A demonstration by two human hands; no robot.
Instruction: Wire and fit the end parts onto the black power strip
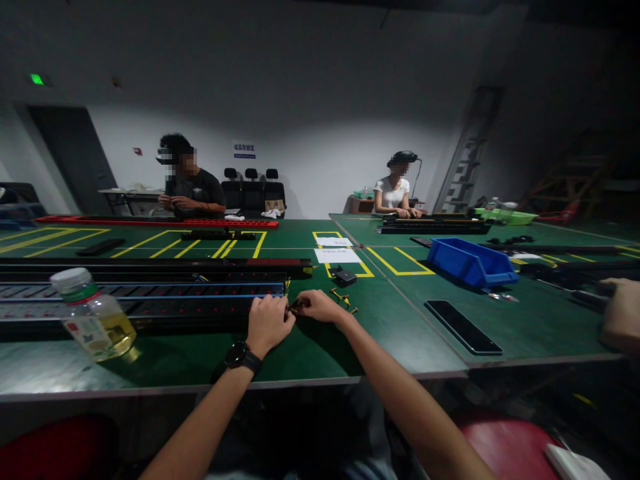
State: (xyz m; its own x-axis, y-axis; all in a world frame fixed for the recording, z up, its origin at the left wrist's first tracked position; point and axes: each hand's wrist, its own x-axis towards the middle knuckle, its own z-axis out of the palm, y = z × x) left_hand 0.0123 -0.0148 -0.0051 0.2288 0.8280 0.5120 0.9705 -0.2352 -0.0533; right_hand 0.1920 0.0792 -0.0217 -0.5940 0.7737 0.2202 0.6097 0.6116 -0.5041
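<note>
Left hand (270,323), wrist in black watch (243,357), curled over right end of long black panel with blue edge strips and red dots (200,305); can't tell if its fingers close on anything. Right hand (316,307) just beside that end, fingertips pinching small dark piece (293,309), shape unclear, between the 2 hands. Small yellow-and-black parts (343,299) lie just beyond right hand. Farther: 2 co-workers (200,190) across green table (395,320).

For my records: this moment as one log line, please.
left hand: at end of long black blue-striped rail | right hand: beside left | anything held: unclear
</note>
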